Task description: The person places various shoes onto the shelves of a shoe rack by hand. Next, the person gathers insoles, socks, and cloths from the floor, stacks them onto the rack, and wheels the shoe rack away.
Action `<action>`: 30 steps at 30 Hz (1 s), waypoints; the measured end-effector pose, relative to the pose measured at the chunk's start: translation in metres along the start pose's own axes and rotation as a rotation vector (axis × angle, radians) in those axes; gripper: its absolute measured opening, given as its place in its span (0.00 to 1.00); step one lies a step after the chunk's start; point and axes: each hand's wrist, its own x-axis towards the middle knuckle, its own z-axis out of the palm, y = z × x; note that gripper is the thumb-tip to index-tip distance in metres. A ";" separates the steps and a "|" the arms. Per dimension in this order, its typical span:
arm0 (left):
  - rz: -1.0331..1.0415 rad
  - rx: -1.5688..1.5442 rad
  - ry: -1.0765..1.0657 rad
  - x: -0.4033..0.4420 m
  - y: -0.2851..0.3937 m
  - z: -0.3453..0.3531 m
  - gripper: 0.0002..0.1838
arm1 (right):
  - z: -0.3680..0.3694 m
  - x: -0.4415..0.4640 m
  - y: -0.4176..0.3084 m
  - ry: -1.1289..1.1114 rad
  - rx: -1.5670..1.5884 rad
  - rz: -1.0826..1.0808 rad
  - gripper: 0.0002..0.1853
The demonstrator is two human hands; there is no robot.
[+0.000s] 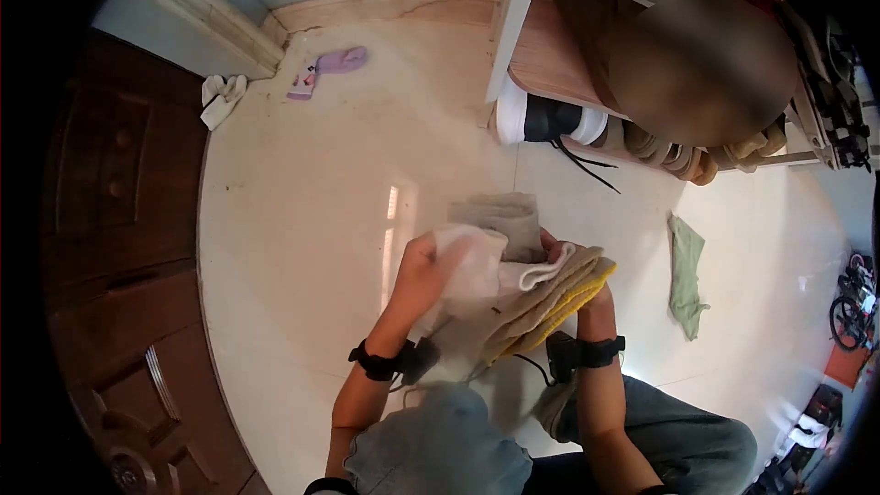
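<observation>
Apparently, the left hand (418,268) has its fingers closed on a soft white cloth (477,261), though blur hides the fingertips. The right hand (594,297), nearly closed, grips a beige cloth bundle with a yellow edge (553,301), its long axis slanting from that grip back toward the body. Just beyond both grips, nearer the right, lies a folded grey cloth (511,213).

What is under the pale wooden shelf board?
Under the pale wooden shelf board, black-and-white footwear and tan and brown shoes show along the front. Anything farther back is covered by the board.
</observation>
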 end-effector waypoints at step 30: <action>0.336 0.229 0.046 -0.024 -0.009 -0.020 0.22 | 0.097 0.024 -0.013 0.146 -0.636 0.038 0.23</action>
